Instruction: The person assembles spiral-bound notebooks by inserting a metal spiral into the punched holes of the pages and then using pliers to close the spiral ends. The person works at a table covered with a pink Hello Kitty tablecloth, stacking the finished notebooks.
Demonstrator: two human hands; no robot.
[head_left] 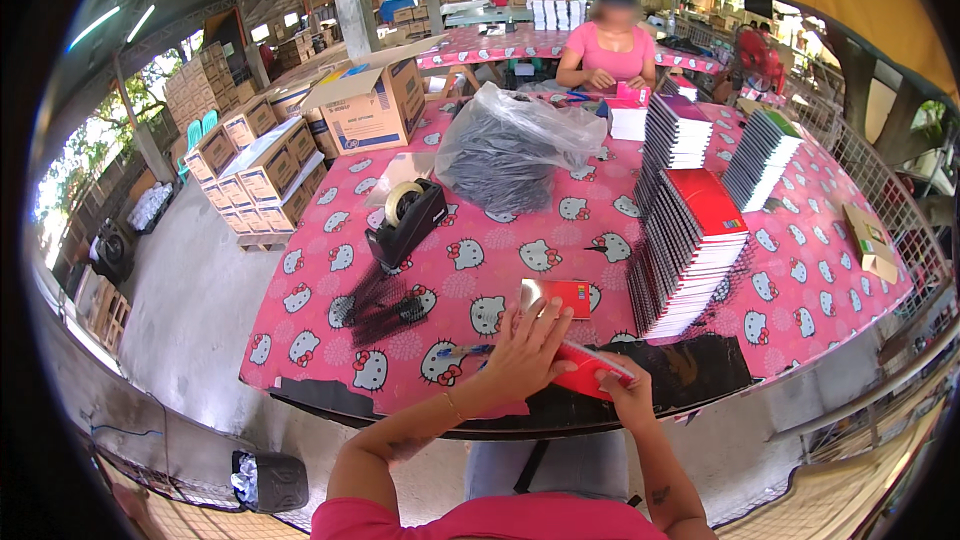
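A small red notebook [582,372] is tilted at the table's near edge. My right hand [628,395] grips its right end, thumb on top. Fingers stretched out, my left hand [528,345] lies over the notebook's left end and reaches onto a second red notebook [568,296], which lies flat just beyond. Beside my left wrist is a thin tool with blue parts [465,350], partly hidden by the hand. Loose black spiral binding coils [385,312] lie further left.
Tall stacks of red spiral notebooks [705,205] and green ones [765,155] stand right. A black tape dispenser [408,223] and a plastic bag of black coils [510,155] stand beyond my hands. Cartons [370,105] are far left. A co-worker [612,45] sits across, handling pink-covered notebooks.
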